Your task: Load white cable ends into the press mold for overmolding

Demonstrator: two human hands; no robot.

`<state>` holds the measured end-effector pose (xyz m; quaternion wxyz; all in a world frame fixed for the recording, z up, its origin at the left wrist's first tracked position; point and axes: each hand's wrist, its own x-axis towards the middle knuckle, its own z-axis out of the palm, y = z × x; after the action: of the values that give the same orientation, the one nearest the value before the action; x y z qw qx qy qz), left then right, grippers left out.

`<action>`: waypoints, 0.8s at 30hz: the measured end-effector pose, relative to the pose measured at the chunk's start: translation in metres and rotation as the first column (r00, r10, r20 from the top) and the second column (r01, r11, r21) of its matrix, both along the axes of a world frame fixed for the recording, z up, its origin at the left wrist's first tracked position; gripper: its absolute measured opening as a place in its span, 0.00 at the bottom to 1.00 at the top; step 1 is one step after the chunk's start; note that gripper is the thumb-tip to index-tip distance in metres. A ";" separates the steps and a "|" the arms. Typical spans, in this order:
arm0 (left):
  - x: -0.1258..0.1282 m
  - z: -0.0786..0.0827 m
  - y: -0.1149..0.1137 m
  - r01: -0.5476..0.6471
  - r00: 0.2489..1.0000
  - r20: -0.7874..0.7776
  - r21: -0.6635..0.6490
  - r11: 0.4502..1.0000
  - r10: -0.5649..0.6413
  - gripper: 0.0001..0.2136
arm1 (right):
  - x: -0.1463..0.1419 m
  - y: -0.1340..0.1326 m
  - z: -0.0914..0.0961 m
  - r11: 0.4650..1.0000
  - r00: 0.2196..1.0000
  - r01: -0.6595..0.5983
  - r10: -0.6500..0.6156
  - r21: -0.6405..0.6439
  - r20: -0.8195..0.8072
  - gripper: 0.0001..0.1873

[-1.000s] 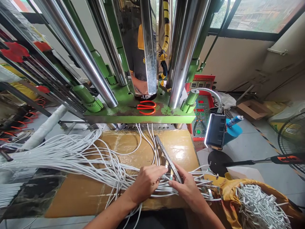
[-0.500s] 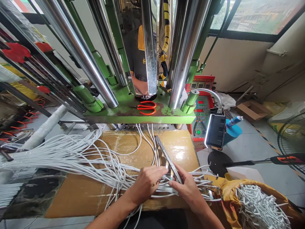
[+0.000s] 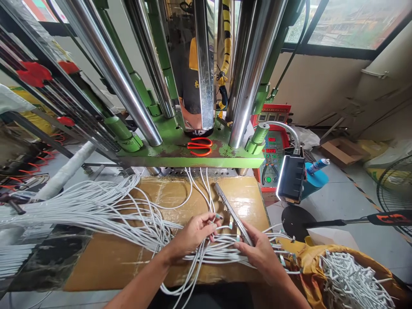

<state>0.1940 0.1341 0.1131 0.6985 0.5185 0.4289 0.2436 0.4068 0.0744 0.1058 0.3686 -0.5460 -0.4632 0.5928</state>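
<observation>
My right hand (image 3: 257, 248) is closed around the lower end of a long grey metal bar (image 3: 232, 210), which leans up and to the left over the cardboard. Along the bar's left side sit several small connector ends with pale and teal parts. Just left of the bar, my left hand (image 3: 198, 231) pinches a white cable (image 3: 222, 227) near its small connector tip (image 3: 219, 216), apart from the bar. Beneath both hands runs a thick bundle of white cables (image 3: 151, 223), spread across the cardboard sheet (image 3: 106, 262).
A green press (image 3: 225, 162) with steel columns stands ahead, orange-handled snips (image 3: 199, 148) on its ledge. At right are a red control box (image 3: 273, 171), a lamp (image 3: 290, 178) and a yellow sack (image 3: 309, 266) of white offcuts. A fan (image 3: 394, 189) stands far right.
My left hand has drawn back left from the bar and now shows a cable end in its fingers. The bar, in my right hand, has shifted slightly right and down.
</observation>
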 end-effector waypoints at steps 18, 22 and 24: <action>0.005 -0.005 0.020 0.149 0.950 -0.308 0.601 0.785 0.056 0.12 | -0.001 0.000 0.000 0.999 0.985 0.024 -0.029 -0.032 -0.170 0.30; 0.006 -0.018 0.026 0.223 0.957 -0.290 0.757 0.614 0.010 0.18 | -0.001 0.000 0.000 0.999 0.988 0.027 -0.032 -0.034 -0.153 0.31; 0.007 -0.023 0.027 0.253 0.951 -0.311 0.795 0.551 0.011 0.21 | -0.001 0.000 -0.001 0.999 0.991 0.020 -0.023 -0.028 -0.129 0.31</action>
<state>0.2012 0.1611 0.0905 0.3206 0.8422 0.3212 0.2910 0.4063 0.0744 0.1052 0.3969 -0.5164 -0.4244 0.6290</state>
